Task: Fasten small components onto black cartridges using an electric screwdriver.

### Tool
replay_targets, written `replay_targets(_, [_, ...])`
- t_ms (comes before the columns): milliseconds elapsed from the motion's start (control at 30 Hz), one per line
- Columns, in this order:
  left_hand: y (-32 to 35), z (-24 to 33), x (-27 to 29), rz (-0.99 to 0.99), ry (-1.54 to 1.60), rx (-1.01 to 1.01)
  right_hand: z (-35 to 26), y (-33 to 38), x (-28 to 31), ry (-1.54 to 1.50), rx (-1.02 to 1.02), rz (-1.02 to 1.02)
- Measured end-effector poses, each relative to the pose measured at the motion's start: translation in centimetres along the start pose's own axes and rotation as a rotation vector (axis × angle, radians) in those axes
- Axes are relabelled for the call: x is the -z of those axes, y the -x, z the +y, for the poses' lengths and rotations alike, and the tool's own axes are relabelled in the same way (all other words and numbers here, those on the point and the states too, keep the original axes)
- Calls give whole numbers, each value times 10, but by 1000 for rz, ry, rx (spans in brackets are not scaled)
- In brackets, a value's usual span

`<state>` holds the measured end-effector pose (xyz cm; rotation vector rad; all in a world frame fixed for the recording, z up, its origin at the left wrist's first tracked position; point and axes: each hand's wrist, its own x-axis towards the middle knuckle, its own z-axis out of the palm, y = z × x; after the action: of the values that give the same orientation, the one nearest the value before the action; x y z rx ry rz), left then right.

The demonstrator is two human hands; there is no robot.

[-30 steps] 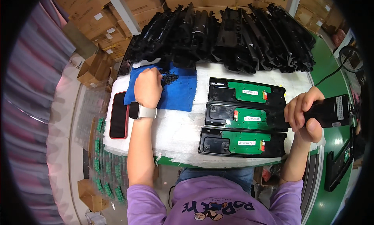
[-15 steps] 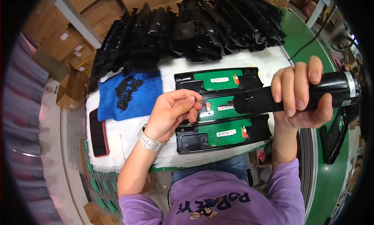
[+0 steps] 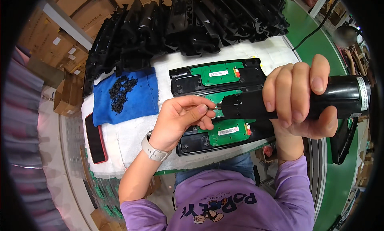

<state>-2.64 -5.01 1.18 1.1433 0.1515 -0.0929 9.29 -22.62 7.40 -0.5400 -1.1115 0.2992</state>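
Observation:
My right hand is wrapped round a black electric screwdriver, held level with its bit pointing left. My left hand is closed in a pinch on a small dark screw, right at the bit's tip. Under both hands lie three black plastic panels, each carrying a green circuit board with a white label. The screwdriver and my fingers hide much of the middle one. Left of them, a blue cloth bears a pile of small black screws.
A phone with a red edge lies at the table's left on the white padding. Many black plastic housings stand in a row along the back. Another black part rests on the green surface at right. Cardboard boxes are stacked behind left.
The screwdriver has moved left, bringing its bit to my left fingertips. My left hand has shifted slightly right. The table and its things appear a little further left in view.

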Motion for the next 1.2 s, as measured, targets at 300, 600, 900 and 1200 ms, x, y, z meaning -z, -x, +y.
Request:
replay_targets(300, [-1,2,-1,11,-12,15,-1,2,0,43,3,10])
replay_targets(600, [-1,1,-4,58,-182,-46,-1,5,-5,83,-16,68])
replay_targets(900, [-1,-1,-3,70,-200,-106,-2,4,0,67,32,31])
replay_targets(1200, [0,-1,0,28,-135,-91,-5,4,4,-7,13,34])
